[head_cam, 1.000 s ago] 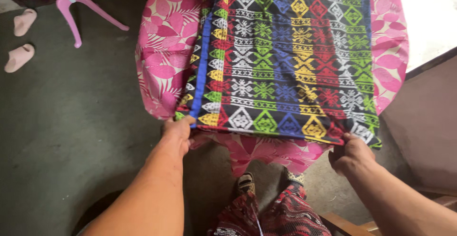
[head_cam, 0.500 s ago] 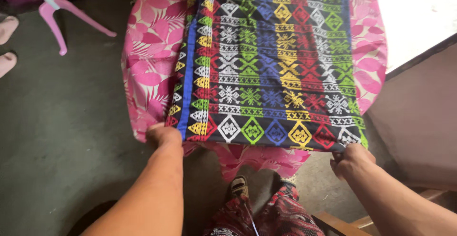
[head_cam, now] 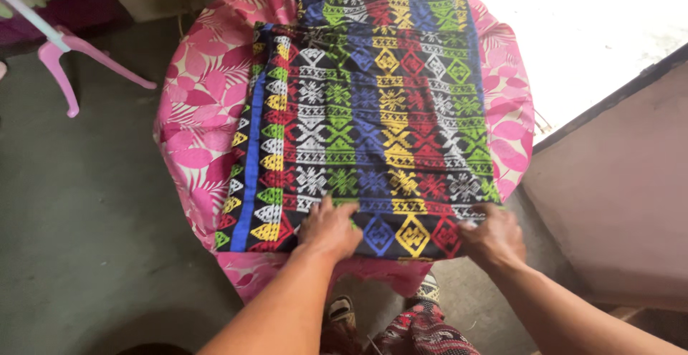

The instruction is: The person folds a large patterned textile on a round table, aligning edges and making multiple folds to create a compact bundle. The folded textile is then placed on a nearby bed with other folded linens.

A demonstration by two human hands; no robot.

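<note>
Grey floor lay around a round table draped in pink leaf-print cloth (head_cam: 193, 111). Both the left hand (head_cam: 330, 229) and right hand (head_cam: 494, 237) were pressed flat, fingers spread, gripping nothing, on the near edge of a black woven cloth with bright geometric bands (head_cam: 365, 118) spread across it. Uneven pressure could have dragged the fabric into creases or off the near edge.

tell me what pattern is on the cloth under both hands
Head view: the woven cloth has a black ground with geometric motifs in white, green, blue, yellow and red columns.

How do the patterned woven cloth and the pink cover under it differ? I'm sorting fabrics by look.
The woven cloth is dark with stripes of geometric motifs in many colours; the pink cover bears large leaf prints. The woven cloth lies flat on top under the left hand and right hand; the pink cover hangs over the edge. Both are patterned.
</note>
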